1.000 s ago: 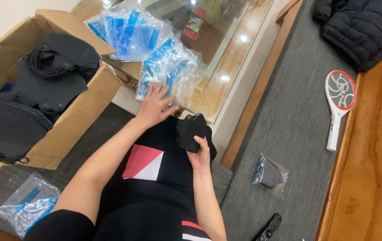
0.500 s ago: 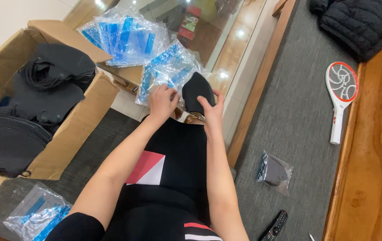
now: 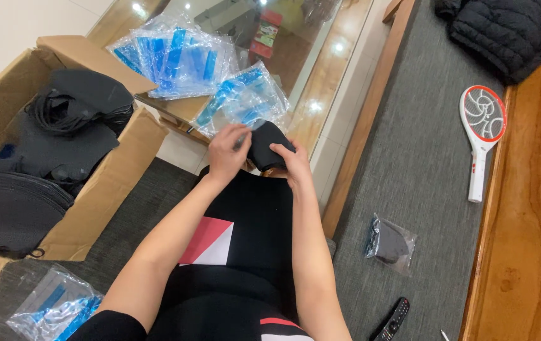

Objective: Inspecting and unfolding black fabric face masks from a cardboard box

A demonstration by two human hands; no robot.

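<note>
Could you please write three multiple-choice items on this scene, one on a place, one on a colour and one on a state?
1. Where does the racket-shaped swatter lie?
A. in the cardboard box
B. on the grey surface beside the wooden strip
C. on the glass table

2. What colour is the folded item in the hands?
A. black
B. red
C. white

3. What is the state of the cardboard box?
A. taped shut
B. flattened
C. open, with dark items inside

Answers:
1 B: it rests on the grey surface at the right.
2 A: the piece that the left hand and right hand grip is black.
3 C: its flaps stand open over dark items.
</note>
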